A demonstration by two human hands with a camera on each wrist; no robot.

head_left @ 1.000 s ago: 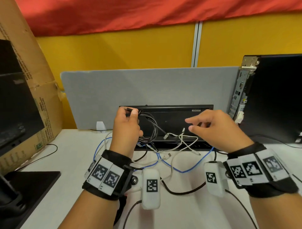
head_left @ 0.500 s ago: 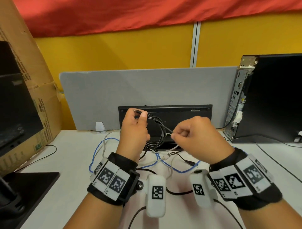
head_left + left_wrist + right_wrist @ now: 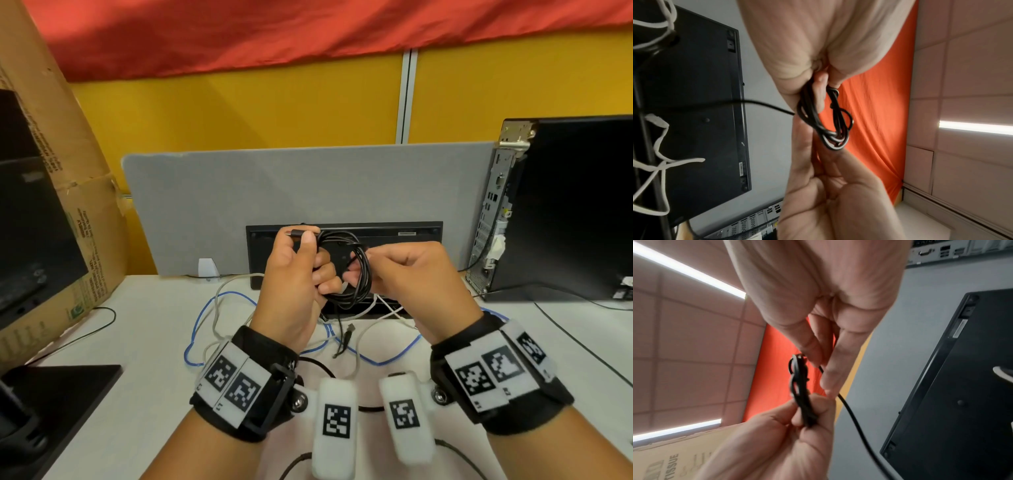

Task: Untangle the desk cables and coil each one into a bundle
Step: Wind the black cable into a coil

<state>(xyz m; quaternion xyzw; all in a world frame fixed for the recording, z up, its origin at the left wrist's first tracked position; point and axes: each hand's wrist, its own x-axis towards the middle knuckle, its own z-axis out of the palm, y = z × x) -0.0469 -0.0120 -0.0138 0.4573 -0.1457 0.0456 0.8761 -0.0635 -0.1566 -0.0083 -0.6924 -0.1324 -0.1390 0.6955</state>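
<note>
Black cable [image 3: 356,270] is coiled into several loops and held up above the counter [image 3: 137,342], in front of the upended keyboard [image 3: 394,246]. Your left hand [image 3: 294,284] grips one side of the coil, fingers curled round the strands, thumb up near a plug end at top. Your right hand [image 3: 411,281] pinches the opposite side, fingers narrow, closed on the strands.

Risks, as judged:
- Free tail w/ plug [image 3: 349,330] hangs below the coil toward the loose white cable [image 3: 370,329] and blue cable [image 3: 212,305] on the counter. Wrapping it fast could snag those and drag them up.
- Loops sit uneven in the left wrist view; easing the left grip could let the coil spring open.
- Tail looks short; a tight final wrap may kink it at the plug.

Pose: both wrists raised, hands close together at centre, palms roughly facing each other, forearms off the counter. White and blue cables lie uncoiled, approx. under and behind your hands; whether they cross each other there I cannot tell.
</note>
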